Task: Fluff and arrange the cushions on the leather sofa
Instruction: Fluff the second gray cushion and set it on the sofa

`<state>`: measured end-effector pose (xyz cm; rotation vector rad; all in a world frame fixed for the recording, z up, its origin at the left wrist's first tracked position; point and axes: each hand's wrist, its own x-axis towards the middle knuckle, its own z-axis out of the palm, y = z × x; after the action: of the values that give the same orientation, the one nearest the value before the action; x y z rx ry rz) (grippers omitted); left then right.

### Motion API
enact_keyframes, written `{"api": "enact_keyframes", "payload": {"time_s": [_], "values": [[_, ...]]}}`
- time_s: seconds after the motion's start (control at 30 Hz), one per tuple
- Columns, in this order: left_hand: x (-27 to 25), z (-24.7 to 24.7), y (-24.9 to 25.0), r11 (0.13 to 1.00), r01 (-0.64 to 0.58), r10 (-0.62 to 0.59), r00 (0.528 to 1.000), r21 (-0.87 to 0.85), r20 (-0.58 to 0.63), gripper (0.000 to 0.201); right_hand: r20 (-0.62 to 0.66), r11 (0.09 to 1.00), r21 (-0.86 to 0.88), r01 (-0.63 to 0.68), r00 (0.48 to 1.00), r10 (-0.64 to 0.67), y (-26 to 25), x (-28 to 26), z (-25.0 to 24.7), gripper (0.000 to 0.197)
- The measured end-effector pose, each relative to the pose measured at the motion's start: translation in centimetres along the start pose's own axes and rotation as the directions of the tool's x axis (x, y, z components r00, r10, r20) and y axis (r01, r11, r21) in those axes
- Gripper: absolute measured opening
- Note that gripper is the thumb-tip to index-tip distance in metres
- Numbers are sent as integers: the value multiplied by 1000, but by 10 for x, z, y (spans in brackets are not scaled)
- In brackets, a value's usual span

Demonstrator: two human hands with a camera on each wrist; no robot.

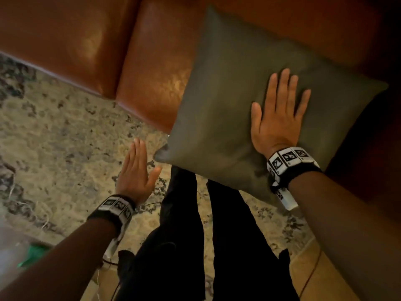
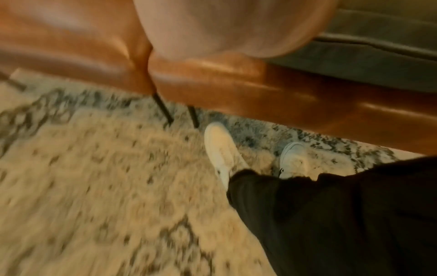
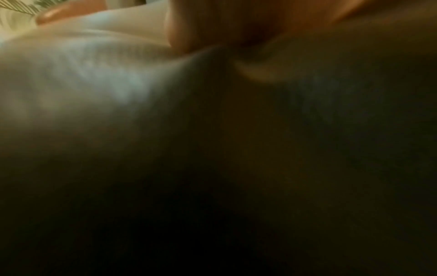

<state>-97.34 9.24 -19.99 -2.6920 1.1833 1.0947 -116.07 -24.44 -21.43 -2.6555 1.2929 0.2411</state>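
One olive cushion (image 1: 227, 101) overhangs the near edge of the leather sofa (image 1: 152, 72); right hand (image 1: 276, 118) flat, fingers spread, pressing it; left hand (image 1: 136, 172) flat and apart, holding nothing, near its corner; risk: hard pat tips it onto the rug (image 1: 54, 137).

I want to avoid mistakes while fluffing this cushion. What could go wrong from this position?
1. The olive cushion overhangs the front edge of the leather sofa; a hard pat may push it onto the rug.
2. Only the right hand presses it, flat; the left hand is off it, so the cushion may slide on the smooth leather.
3. The feet stand close under the sofa edge, so a fallen cushion may land on them.
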Motion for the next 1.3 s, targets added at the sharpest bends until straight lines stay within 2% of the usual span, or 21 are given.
{"api": "enact_keyframes", "payload": {"time_s": [0.07,0.13,0.2,0.23,0.33,0.43,0.5,0.53,0.57,0.6,0.63,0.67,0.7,0.8,0.87,0.97,1.03,1.1,1.2,1.23,1.3], "values": [[17,-21,33,997,-66,63,995,-41,-74,90,1,1000,-9,-1,1000,1,-5,3,0,70],[50,-41,88,977,-170,148,976,-129,-159,85,10,1000,-11,1,1000,-1,-4,5,-2,70],[84,-50,129,952,-300,285,942,-64,-177,83,26,1000,-3,17,1000,-17,3,11,-5,70],[93,-48,133,943,-331,324,932,-15,-163,83,36,1000,3,25,999,-25,6,15,-6,70],[75,-26,91,953,-295,293,955,-66,-43,83,70,999,18,51,996,-53,9,16,-10,70],[42,-24,39,979,-190,194,979,-68,56,89,63,999,-1,38,997,-38,5,14,-9,70],[36,-38,43,985,-170,170,985,-31,-18,90,59,999,5,31,998,-32,1,14,-7,70],[41,-46,61,974,-228,227,971,-7,-81,91,62,1000,7,26,998,-27,0,16,-7,70],[48,-51,86,943,-330,331,936,29,-121,91,69,1000,6,20,997,-20,1,16,-8,70],[55,-52,109,883,-459,468,874,97,-130,91,75,1000,6,18,997,-19,2,17,-8,70],[60,-49,129,794,-574,601,791,200,-115,88,78,1000,7,20,997,-21,5,17,-9,70],[64,-43,139,708,-641,688,721,297,-84,84,86,1000,13,25,996,-26,8,18,-10,70],[65,-35,137,657,-659,721,691,366,-52,80,102,999,28,30,994,-33,10,20,-12,70],[63,-20,83,650,-632,698,716,423,-2,71,107,999,37,19,994,-23,5,16,-15,71],[54,-19,48,666,-601,644,762,442,68,71,102,1000,18,26,994,-28,-5,7,-14,71],[35,-36,14,797,-462,461,881,390,101,77,135,999,45,27,990,-33,-2,-1,-19,71],[35,-53,8,865,-367,361,929,342,84,87,150,997,74,23,988,-34,6,-1,-25,70],[47,-69,16,873,-390,366,921,293,133,93,176,993,116,22,983,-43,11,-3,-32,69],[72,-91,45,840,-526,489,841,135,231,93,232,961,278,5,970,-72,22,-5,-48,65],[79,-100,58,847,-531,508,826,34,246,88,226,936,351,-15,972,-69,29,-7,-54,62],[90,-114,81,880,-458,475,849,-126,231,60,136,899,430,-87,990,31,48,-13,-62,54]]}}
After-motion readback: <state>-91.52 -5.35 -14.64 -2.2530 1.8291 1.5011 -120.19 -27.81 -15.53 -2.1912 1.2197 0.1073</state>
